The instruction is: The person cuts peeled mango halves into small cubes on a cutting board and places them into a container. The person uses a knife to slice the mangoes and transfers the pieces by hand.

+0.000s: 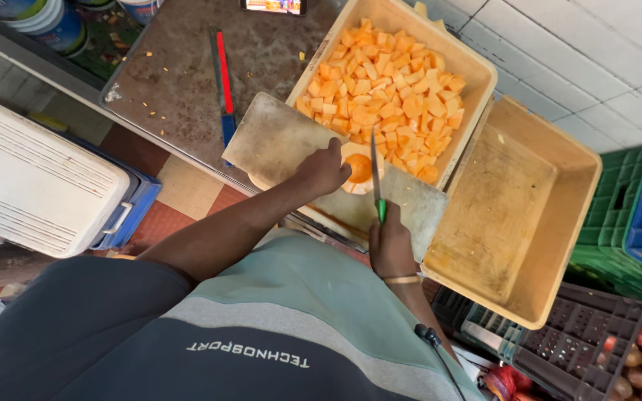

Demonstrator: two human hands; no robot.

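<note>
My left hand (322, 169) presses on a halved orange fruit (359, 168) that lies cut side up on a worn cutting board (276, 141). My right hand (391, 246) grips a green-handled knife (377, 178), whose blade stands over the right edge of the fruit. Just beyond the board, a beige tub (477, 70) holds many orange fruit cubes (388, 96).
An empty beige tub (518, 215) sits to the right of the board. A red and blue tool (223, 82) lies on the metal table (172, 82). A white cooler (31, 186) stands at left. Green and blue crates (633, 215) and a dark crate of fruit (626, 356) are at right.
</note>
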